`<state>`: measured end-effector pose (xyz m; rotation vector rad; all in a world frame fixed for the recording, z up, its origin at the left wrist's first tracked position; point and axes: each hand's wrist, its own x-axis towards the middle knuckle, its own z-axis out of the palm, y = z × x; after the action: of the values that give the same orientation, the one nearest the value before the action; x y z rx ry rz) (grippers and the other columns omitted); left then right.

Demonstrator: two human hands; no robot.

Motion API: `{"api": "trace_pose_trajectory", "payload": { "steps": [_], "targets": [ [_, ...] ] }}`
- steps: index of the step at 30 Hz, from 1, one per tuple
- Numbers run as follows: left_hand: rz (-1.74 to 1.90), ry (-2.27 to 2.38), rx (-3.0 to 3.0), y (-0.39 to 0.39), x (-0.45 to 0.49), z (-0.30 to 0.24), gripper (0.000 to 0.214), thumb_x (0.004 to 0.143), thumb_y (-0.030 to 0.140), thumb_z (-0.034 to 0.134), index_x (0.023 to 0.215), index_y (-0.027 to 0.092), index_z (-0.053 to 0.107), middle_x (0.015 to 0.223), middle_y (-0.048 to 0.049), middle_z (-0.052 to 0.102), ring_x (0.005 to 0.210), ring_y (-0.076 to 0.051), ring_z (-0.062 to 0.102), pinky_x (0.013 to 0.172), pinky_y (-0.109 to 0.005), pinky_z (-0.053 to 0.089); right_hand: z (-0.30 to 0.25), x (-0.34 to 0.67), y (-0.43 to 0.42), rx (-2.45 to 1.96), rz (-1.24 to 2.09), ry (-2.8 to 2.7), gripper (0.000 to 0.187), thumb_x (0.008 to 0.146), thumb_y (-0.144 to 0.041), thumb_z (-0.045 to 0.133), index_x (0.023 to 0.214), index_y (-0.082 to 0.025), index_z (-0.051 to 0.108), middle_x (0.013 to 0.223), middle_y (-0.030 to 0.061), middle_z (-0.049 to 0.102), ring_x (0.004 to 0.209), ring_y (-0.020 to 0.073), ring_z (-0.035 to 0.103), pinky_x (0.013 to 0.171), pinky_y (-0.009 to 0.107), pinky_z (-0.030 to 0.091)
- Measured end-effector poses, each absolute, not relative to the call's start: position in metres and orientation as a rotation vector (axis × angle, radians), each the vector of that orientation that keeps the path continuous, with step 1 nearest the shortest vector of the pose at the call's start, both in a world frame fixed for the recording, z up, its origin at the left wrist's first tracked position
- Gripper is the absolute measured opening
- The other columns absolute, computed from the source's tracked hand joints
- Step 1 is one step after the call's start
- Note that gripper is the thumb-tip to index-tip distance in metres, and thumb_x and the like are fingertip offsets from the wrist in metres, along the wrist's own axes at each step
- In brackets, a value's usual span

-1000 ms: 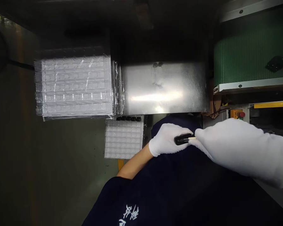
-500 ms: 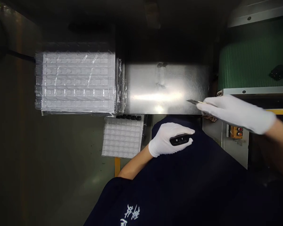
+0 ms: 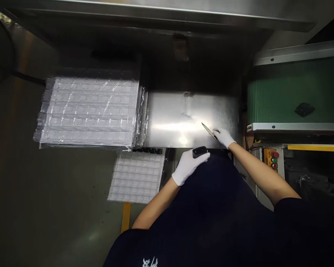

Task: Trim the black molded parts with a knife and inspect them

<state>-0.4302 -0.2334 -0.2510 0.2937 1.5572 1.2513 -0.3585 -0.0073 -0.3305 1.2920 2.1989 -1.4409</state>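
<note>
Your left hand (image 3: 187,165), in a white glove, is closed around a small black part (image 3: 199,151), thumb along its near side and fingers behind it, just at the near edge of the metal tabletop (image 3: 167,111). Your right hand (image 3: 217,134), gloved as well, is farther right, over the tabletop, with its fingers partly spread. By its fingertips is a thin pointed tool (image 3: 208,130), its tip aimed to the far left; you can't tell from here whether the fingers grip its end or only touch it.

To the left of the bare metal stands a stack of clear plastic trays (image 3: 89,111). Nearer than the stack and lower down is another tray (image 3: 136,178), with a row of black pieces (image 3: 149,150) along its far edge. Over on the right runs a green conveyor belt (image 3: 278,89), carrying a dark piece (image 3: 304,109). Nearer than the belt you have an orange button box (image 3: 270,158) and a yellow bar (image 3: 316,147).
</note>
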Motion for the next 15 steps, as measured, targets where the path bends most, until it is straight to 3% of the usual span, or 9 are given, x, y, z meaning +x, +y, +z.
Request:
{"api": "trace_pose_trajectory", "payload": {
  "steps": [5,10,12,15],
  "targets": [
    [1.079,1.470,0.363,-0.219,-0.438,-0.261,0.044,0.080,0.056,0.081,0.090,0.013,0.077,0.087,-0.0073,0.079,0.080,-0.020,0.073,0.078,-0.032,0.057,-0.265,-0.344,-0.017,0.781,-1.569,2.141,0.036,0.096,-0.049,0.061,0.107,-0.019,0.078,0.095,0.0047,0.076,0.084,0.0183,0.069,0.082,0.031,0.053],
    [0.925,1.489,0.606,-0.198,-0.436,-0.255,0.045,0.078,0.061,0.078,0.087,0.017,0.075,0.078,-0.0016,0.075,0.071,-0.020,0.068,0.066,-0.031,0.052,-0.227,-0.332,-0.024,0.433,-1.270,2.250,0.033,0.094,-0.047,0.063,0.084,-0.018,0.074,0.080,0.0014,0.072,0.074,0.0167,0.063,0.068,0.028,0.044],
    [0.895,1.505,0.600,-0.190,-0.435,-0.250,0.047,0.081,0.064,0.074,0.091,0.017,0.075,0.083,-0.0028,0.077,0.077,-0.022,0.071,0.071,-0.033,0.054,-0.222,-0.329,-0.006,0.429,-1.156,2.316,0.035,0.096,-0.049,0.060,0.083,-0.019,0.074,0.076,0.0009,0.071,0.070,0.0158,0.061,0.067,0.027,0.042],
    [0.924,1.546,0.559,-0.183,-0.438,-0.244,0.050,0.087,0.061,0.069,0.112,0.018,0.075,0.108,-0.0074,0.079,0.102,-0.027,0.073,0.092,-0.037,0.055,-0.211,-0.324,0.056,0.825,-0.891,2.493,0.041,0.097,-0.055,0.058,0.085,-0.019,0.074,0.081,0.0024,0.072,0.074,0.0163,0.062,0.070,0.026,0.043]
  ]
}}
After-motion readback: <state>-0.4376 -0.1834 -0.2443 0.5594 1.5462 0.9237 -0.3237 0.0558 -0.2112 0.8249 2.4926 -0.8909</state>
